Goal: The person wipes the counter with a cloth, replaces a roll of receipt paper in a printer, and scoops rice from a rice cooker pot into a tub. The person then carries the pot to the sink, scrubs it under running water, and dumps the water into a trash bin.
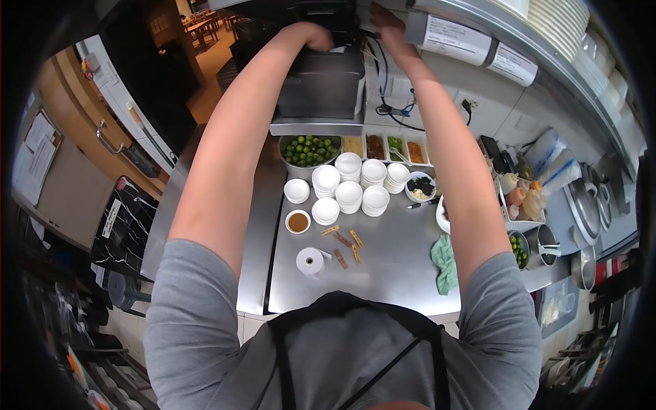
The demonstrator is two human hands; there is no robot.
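Observation:
Both my arms stretch far forward over the steel counter. My left hand [316, 35] bends down onto the top of a black boxy machine [320, 85] that looks like a printer. Its fingers are hidden, and a small white piece [337, 50] shows beside it. To the right of the machine, my right hand [389, 22] reaches up by the wall; its fingers are dark and partly lost at the top edge, so I cannot make out any grip. Dark cables [386, 89] hang between the machine and my right forearm.
Below the machine stand a bowl of green limes [309, 147], stacked white cups [348, 195] and a cup of brown sauce [298, 221]. Nearer lie a white paper roll [309, 261], several clothespins [354, 238] and a green cloth [444, 265]. A plate shelf [581, 75] overhangs the right.

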